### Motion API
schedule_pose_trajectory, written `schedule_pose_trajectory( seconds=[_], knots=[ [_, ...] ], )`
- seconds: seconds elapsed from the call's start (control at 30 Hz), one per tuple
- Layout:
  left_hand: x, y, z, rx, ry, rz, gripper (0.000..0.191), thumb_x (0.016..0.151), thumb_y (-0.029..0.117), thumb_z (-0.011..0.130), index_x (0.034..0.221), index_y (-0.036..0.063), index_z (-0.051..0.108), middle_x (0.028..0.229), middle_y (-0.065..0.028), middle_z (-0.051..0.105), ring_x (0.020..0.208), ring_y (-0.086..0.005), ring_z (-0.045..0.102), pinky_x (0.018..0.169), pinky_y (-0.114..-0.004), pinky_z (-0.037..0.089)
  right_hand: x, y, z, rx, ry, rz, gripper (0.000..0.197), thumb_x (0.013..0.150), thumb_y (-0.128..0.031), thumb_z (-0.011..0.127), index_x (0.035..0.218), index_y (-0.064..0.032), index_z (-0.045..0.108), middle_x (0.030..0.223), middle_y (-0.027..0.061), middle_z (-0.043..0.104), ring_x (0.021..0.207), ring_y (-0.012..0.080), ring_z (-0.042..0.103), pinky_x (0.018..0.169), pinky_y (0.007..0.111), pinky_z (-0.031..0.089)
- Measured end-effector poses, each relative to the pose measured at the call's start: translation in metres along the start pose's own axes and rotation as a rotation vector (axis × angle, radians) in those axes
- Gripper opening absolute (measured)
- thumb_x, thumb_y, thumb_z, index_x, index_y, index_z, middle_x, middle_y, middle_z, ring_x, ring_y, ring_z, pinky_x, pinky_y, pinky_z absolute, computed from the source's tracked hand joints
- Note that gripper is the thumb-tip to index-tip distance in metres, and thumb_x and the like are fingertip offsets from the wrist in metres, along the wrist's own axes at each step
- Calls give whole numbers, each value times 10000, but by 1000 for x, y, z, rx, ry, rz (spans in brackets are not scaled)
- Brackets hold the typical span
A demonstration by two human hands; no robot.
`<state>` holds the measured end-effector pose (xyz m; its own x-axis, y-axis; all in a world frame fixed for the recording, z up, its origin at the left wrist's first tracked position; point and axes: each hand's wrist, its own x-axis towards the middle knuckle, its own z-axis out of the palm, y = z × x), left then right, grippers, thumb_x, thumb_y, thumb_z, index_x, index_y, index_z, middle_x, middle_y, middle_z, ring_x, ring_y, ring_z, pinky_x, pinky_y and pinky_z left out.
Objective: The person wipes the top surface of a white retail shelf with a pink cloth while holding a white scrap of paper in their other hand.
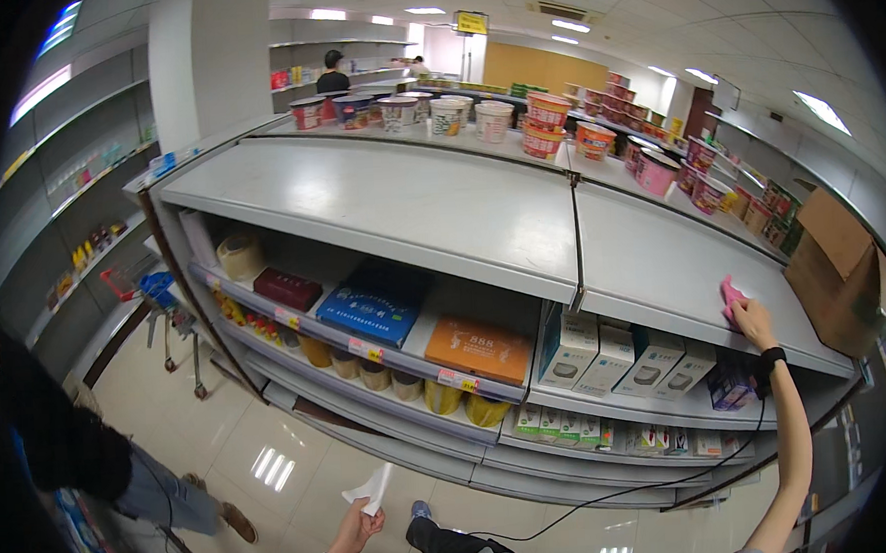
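My right hand (752, 323) reaches out over the right part of the grey shelf top and grips a pink cloth (730, 296), which touches the metal surface (659, 246). Low in front of me, above the tiled floor, my left hand (357, 527) pinches a white sheet (372, 493), perhaps paper. Under the shelf top by my right wrist stand several white product boxes (611, 359) and a dark purple box (730, 381). A brown cardboard box (837, 274) with raised flaps sits on the shelf top just right of the cloth.
Instant noodle cups (493, 121) line the shelf's back edge. Lower shelves carry a blue box (373, 310), an orange box (480, 348) and tape rolls (442, 398). A black cable (612, 499) hangs across in front. A person (172, 478) stands at left near a cart (159, 287).
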<state>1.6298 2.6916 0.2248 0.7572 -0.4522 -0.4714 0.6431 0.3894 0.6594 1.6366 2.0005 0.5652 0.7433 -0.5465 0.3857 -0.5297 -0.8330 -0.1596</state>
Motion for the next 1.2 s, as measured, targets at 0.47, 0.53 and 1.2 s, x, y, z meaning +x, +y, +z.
schedule_pose_trajectory(
  seconds=[0.47, 0.53, 1.2],
  knots=[
    [135, 159, -28, 159, -170, -28, 342, 865, 333, 396, 699, 40, 452, 559, -45, 427, 486, -129, 358, 479, -242, 282, 7, -175, 37, 23, 41, -154, 380, 784, -362, 471, 1009, -114, 650, 836, 222, 615, 755, 408, 577, 801, 414, 445],
    [144, 170, -24, 184, -178, -62, 326, 871, 322, 389, 723, 37, 448, 566, -43, 428, 493, -129, 363, 487, -241, 287, 0, -200, 38, 4, 77, -197, 387, 784, -353, 476, 1043, -115, 638, 962, 239, 599, 867, 439, 544, 870, 438, 399],
    [182, 332, -175, 392, -243, -64, 340, 889, 300, 315, 686, 45, 413, 518, -34, 383, 453, -128, 344, 440, -253, 260, 6, -569, 101, 221, -123, -443, 334, 796, -332, 440, 802, -39, 600, 723, 188, 598, 663, 333, 589, 655, 421, 440]
  ],
)
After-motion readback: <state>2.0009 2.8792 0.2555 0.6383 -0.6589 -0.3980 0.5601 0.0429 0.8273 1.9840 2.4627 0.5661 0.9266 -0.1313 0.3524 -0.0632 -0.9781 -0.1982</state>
